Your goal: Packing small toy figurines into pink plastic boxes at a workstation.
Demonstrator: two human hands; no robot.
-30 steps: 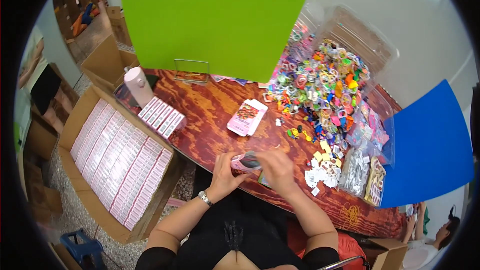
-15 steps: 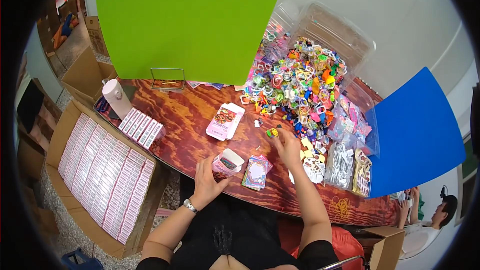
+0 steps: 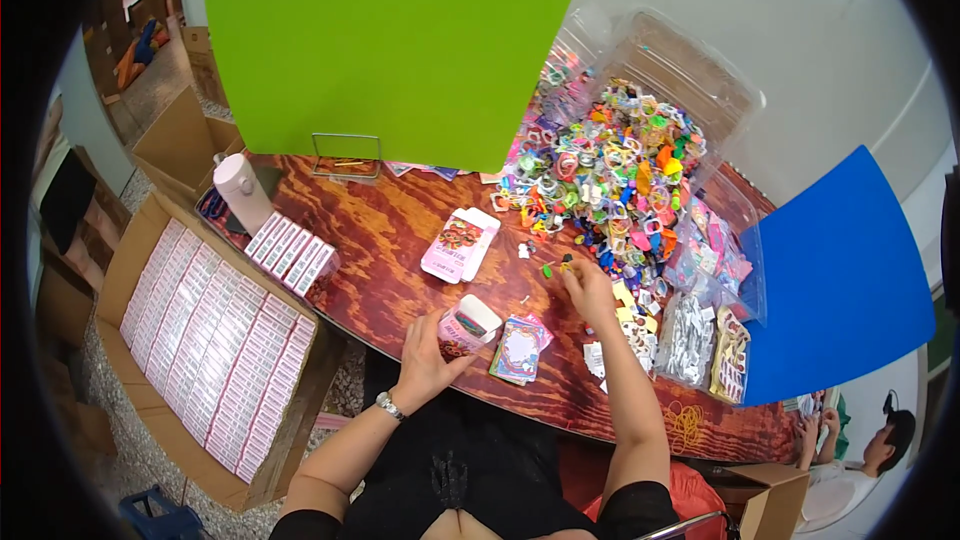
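Observation:
My left hand (image 3: 428, 360) is wrapped round a small pink carton (image 3: 468, 328), which stands tilted with its top flap open and colourful contents showing inside. At the near edge of the toy heap, my right hand (image 3: 592, 295) has its fingertips pinched together over a tiny yellow and dark piece, mostly hidden by the fingers. A small green piece (image 3: 547, 270) lies just left of those fingertips. Between my hands rests a stack of printed cards (image 3: 520, 348). Farther off, a second pink carton (image 3: 461, 246) lies flat with its flap open.
A heap of colourful small toys (image 3: 640, 175) covers the far right, beside clear bags of silver pieces (image 3: 686, 335). Yellow rubber bands (image 3: 686, 422) lie near the edge. Left are a pink bottle (image 3: 242, 192), a row of cartons (image 3: 290, 252) and a full cardboard box (image 3: 120, 380). Green and blue boards (image 3: 840, 270) stand behind.
My right hand has come down over the small yellow piece, which is now mostly covered. My left hand still holds the carton. The whole view has shifted slightly.

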